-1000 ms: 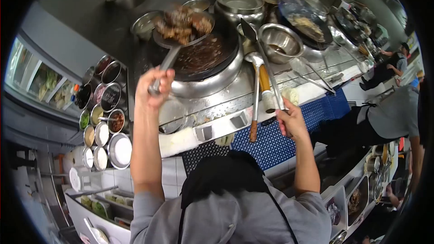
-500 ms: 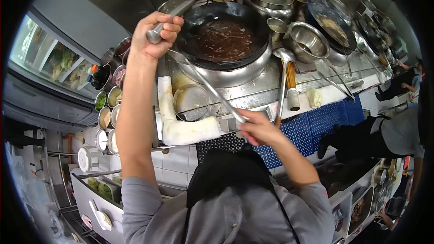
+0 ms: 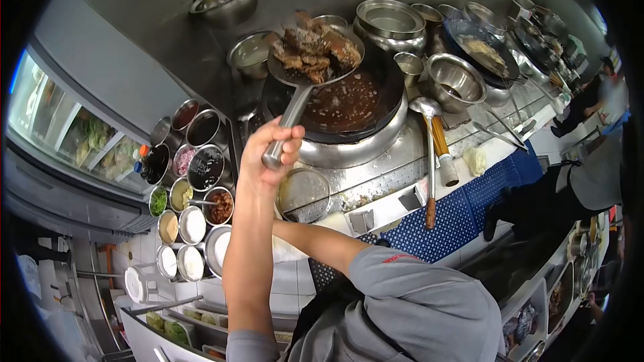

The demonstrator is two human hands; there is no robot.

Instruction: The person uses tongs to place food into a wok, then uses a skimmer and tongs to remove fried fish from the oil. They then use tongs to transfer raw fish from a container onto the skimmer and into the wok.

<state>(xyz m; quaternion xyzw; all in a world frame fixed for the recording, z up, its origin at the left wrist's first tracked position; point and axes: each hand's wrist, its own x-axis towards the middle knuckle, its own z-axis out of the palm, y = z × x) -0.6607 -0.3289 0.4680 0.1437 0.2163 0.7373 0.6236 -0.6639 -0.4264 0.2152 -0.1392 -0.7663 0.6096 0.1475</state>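
My left hand [image 3: 272,151] is wrapped around the metal handle [image 3: 292,115] of a round skimmer. The skimmer [image 3: 305,82] bears a heap of browned, fried-looking pieces [image 3: 315,50] and hangs above the near-left part of a black wok [image 3: 386,90]. Reddish-brown liquid with pale bubbles [image 3: 345,104] lies in that wok, which sits on a round metal burner ring [image 3: 362,151]. My right forearm [image 3: 315,238] reaches leftward and passes behind my left forearm, so the right hand is hidden. What it holds does not show.
Metal tubs of seasonings [image 3: 193,224] cluster at the left. A wooden-handled ladle [image 3: 430,161] and a bamboo brush [image 3: 444,154] lie right of the wok, near a steel bowl [image 3: 456,80]. A second wok [image 3: 479,43] stands farther right. A co-worker [image 3: 590,177] is at the right.
The skimmer with its food has come down and toward me, over the wok. My right hand, earlier on a long metal handle in front of the wok, has swung left out of sight.
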